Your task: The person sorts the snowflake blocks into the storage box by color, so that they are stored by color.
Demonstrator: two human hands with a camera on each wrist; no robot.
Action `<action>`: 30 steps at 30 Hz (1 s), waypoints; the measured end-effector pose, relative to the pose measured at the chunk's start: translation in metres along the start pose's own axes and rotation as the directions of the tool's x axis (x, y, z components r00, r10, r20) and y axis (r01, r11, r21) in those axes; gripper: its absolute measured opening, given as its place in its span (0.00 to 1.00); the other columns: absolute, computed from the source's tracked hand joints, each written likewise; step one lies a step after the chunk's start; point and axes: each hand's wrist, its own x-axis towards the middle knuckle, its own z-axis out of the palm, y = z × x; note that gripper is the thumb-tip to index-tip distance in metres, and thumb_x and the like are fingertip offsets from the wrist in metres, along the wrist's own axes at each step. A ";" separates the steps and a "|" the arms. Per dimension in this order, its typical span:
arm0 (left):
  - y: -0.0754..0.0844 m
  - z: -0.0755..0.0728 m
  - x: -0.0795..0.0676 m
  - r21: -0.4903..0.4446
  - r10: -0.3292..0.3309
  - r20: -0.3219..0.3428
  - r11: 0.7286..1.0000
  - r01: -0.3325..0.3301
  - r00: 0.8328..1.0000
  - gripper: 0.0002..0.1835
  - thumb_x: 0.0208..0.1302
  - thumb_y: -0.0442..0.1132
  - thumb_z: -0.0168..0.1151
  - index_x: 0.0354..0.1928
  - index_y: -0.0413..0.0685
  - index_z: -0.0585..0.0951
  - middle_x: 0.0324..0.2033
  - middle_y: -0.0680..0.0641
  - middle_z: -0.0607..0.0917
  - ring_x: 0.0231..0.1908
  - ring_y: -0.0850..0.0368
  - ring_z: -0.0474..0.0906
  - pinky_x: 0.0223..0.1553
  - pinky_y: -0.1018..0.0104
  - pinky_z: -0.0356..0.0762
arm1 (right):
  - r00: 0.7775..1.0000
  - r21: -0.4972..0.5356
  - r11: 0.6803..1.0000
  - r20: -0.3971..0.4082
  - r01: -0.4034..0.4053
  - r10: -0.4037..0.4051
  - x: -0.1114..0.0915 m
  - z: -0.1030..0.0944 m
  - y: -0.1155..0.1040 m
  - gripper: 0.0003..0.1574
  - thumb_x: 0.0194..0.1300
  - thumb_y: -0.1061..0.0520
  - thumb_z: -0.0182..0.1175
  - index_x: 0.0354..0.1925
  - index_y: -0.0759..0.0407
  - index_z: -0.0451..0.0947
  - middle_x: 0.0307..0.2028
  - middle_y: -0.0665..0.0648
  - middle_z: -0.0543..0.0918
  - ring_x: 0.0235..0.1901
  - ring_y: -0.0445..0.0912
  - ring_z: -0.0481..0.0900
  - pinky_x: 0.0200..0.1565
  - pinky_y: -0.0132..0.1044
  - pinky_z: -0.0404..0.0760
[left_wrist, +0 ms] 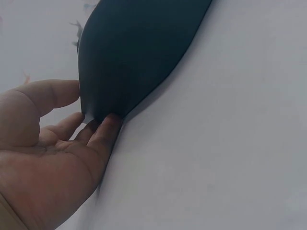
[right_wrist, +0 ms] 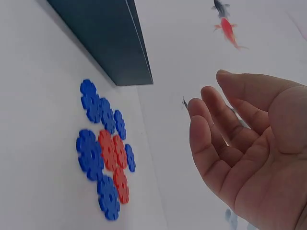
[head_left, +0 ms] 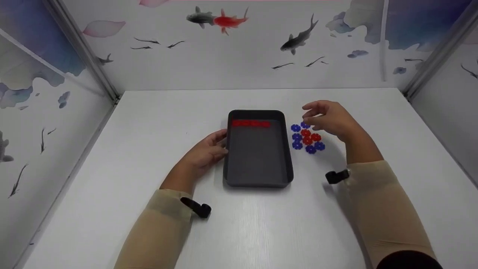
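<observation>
A shallow, dark grey rectangular tray [head_left: 257, 160] with rounded corners sat on the white bench [head_left: 261, 224], its long sides running away from the person. Inside, at the far end, lay a row of bright red, notched plastic-looking pieces [head_left: 251, 123]; it began by the left wall and stopped short of the right one. The pieces in that row ran together too closely to be counted.

The left hand [head_left: 205, 153] rested against the outside of the tray's left wall, fingers and thumb spread apart and relaxed, their tips touching it. The left wrist view showed the thumb at one edge of the wall and the fingers lower, near the bench.

Just beside the tray's right wall, six blue flower-shaped discs [head_left: 297, 145] and three red flower-shaped discs [head_left: 307, 141] lay flat in a loose cluster, several touching. The right hand [head_left: 331, 119] hung above the far side of this cluster, released, its fingers loosely bent and the thumb apart from them; the right wrist view showed it clear of the discs.

Both arms wore beige sleeves [head_left: 381, 201], with a small black device [head_left: 338, 176] at each cuff. Behind the bench stood a white panel [head_left: 239, 67] printed with a red fish [head_left: 228, 21] and dark grey ones.
</observation>
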 end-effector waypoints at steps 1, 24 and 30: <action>0.000 0.000 0.000 -0.002 0.001 0.004 1.000 -0.001 1.000 0.43 0.67 0.21 0.58 0.83 0.51 0.64 0.83 0.48 0.65 0.79 0.54 0.68 0.77 0.56 0.70 | 1.000 -0.010 1.000 -0.002 -0.011 0.011 -0.001 -0.003 0.006 0.29 0.75 0.50 0.68 0.70 0.45 0.76 0.62 0.57 0.83 0.61 0.57 0.85 0.61 0.43 0.87; 0.000 -0.003 0.000 0.003 -0.014 0.009 1.000 0.014 1.000 0.44 0.67 0.22 0.60 0.83 0.53 0.63 0.83 0.49 0.65 0.80 0.55 0.65 0.76 0.57 0.70 | 0.987 -0.085 0.983 0.001 -0.160 0.161 0.005 -0.004 0.064 0.33 0.72 0.52 0.69 0.72 0.47 0.75 0.67 0.59 0.79 0.64 0.56 0.77 0.69 0.52 0.79; 0.000 -0.002 0.000 -0.003 0.002 0.019 1.000 -0.002 1.000 0.43 0.67 0.21 0.59 0.83 0.51 0.63 0.83 0.49 0.65 0.80 0.54 0.66 0.73 0.60 0.73 | 0.984 -0.158 0.971 -0.017 -0.180 0.179 0.007 0.003 0.059 0.32 0.72 0.54 0.70 0.71 0.49 0.76 0.64 0.62 0.79 0.63 0.59 0.76 0.71 0.57 0.77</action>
